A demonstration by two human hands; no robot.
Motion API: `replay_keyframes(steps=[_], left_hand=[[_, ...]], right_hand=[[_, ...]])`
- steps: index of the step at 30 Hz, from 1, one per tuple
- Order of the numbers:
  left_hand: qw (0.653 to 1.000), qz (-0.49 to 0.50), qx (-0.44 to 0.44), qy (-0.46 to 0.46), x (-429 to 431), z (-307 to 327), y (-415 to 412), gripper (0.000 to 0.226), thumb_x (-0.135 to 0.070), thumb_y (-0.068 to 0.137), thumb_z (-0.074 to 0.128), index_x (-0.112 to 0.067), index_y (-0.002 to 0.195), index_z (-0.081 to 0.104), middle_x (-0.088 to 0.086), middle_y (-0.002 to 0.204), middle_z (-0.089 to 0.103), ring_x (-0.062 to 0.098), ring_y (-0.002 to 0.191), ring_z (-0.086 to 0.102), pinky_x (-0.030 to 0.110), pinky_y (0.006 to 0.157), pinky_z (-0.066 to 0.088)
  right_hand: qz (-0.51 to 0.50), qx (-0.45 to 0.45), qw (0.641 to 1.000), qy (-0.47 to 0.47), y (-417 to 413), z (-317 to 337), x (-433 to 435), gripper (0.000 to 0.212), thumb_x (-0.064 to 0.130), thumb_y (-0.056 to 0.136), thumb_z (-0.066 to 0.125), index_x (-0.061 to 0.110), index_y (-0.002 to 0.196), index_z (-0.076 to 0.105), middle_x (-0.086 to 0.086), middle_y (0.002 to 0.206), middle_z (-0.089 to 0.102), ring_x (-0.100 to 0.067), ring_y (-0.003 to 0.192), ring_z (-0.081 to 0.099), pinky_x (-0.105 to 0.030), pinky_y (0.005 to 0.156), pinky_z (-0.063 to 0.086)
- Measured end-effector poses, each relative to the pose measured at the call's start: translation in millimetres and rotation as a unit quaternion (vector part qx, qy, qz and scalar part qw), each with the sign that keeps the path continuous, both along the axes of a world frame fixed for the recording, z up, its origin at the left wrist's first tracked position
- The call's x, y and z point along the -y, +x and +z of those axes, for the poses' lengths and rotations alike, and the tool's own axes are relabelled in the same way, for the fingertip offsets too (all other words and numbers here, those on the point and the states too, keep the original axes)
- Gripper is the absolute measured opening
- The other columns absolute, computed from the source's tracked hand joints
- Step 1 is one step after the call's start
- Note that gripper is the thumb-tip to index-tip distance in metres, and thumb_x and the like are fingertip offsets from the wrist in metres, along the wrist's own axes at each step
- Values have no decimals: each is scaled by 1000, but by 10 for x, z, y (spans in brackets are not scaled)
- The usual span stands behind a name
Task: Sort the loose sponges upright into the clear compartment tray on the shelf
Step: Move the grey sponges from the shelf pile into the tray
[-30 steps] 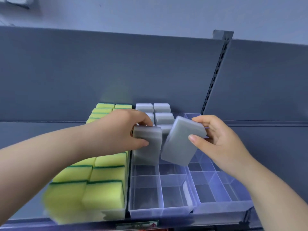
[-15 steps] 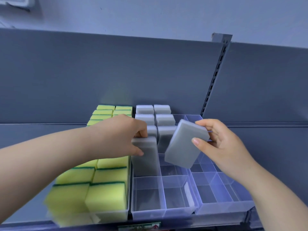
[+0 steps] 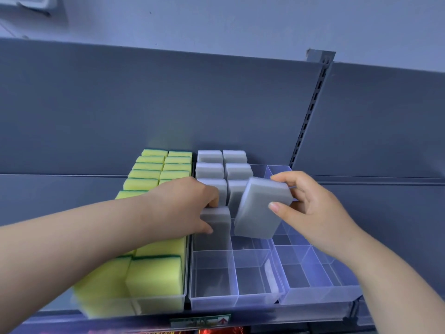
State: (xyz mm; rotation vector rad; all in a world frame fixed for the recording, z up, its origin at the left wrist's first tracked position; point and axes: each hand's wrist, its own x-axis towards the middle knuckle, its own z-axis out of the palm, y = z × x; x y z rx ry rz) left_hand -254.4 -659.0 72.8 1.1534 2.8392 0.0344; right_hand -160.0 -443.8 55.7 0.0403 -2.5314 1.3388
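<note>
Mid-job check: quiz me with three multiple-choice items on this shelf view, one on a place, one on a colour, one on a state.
1. Where is the grey sponge gripped by the left hand?
A) left column of the middle tray
B) the right-hand tray
C) the shelf edge

2. What colour fills the left tray?
A) grey
B) yellow with green
C) pink

3. How is the second sponge in the right hand?
A) seated upright
B) lying flat
C) tilted, held above the tray

Answers: 1 A, its lower end sits between that column's walls; 2 B, yellow sponges with green edges; 3 C, it leans in the fingers, with no compartment around it.
</note>
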Motion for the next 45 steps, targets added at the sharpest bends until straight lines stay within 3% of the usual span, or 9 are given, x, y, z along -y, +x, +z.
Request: replay_keyframes(steps=[3, 9, 19, 24, 28, 33, 39, 45], left_hand=[[1000, 3, 4, 6, 21, -6, 12, 43, -47, 78, 67, -29, 114, 52, -8, 108, 60, 15, 99, 53, 33, 83, 48], [1000, -4, -6, 9, 50, -36, 37, 45, -48, 80, 65, -29, 118, 50, -8, 106, 59, 15, 97, 53, 29, 79, 47], [999, -35, -4, 24, 92, -31, 44, 42, -48, 89, 51, -27, 126, 53, -6, 124, 54, 14, 113, 49, 31, 93, 42], [999, -34, -6, 35, 71, -61, 38, 43, -48, 88, 54, -28, 126, 52, -8, 123, 54, 14, 112, 50, 31, 92, 43], [998, -40, -8, 44, 86, -65, 20, 42, -48, 87, 55, -29, 124, 53, -8, 121, 55, 14, 110, 50, 31, 91, 43], [998, -37, -20, 41, 110, -62, 23, 46, -49, 87, 53, -32, 130, 47, -8, 122, 54, 15, 110, 51, 32, 89, 45], [997, -26, -57, 43, 92, -8, 169, 48, -50, 89, 48, -34, 134, 41, -8, 124, 53, 16, 112, 50, 29, 88, 45], [987, -3, -162, 21, 13, 27, 477, 40, -46, 94, 38, -29, 130, 43, -6, 123, 54, 21, 110, 53, 32, 86, 45]], right_hand=[[4, 16, 999, 30, -17, -8, 40, 34, 21, 83, 66, 44, 103, 51, 15, 105, 61, 0, 93, 58, -11, 77, 45], [10, 44, 990, 133, -57, -78, 117, 33, 26, 85, 62, 41, 110, 48, 21, 114, 51, 6, 102, 51, -21, 94, 43], [17, 84, 972, 220, -82, -250, 193, 28, 28, 89, 58, 33, 114, 47, 37, 101, 37, -5, 97, 50, -23, 89, 41], [1, 90, 973, 214, -84, -248, 182, 31, 28, 87, 61, 33, 116, 50, 28, 104, 45, -8, 96, 53, -23, 87, 43], [2, 97, 965, 245, -82, -223, 189, 36, 32, 89, 57, 35, 122, 43, 25, 113, 40, -7, 100, 50, -25, 90, 42], [10, 81, 961, 265, -63, -210, 211, 43, 35, 90, 52, 42, 129, 35, 28, 129, 34, -3, 110, 45, -25, 94, 40], [25, 37, 956, 289, -16, -150, 231, 41, 38, 91, 50, 40, 130, 36, 28, 133, 34, 0, 117, 39, -21, 92, 36], [29, -18, 955, 293, 216, -133, 163, 44, 39, 94, 46, 36, 136, 34, 25, 141, 31, 5, 128, 25, -11, 95, 23]])
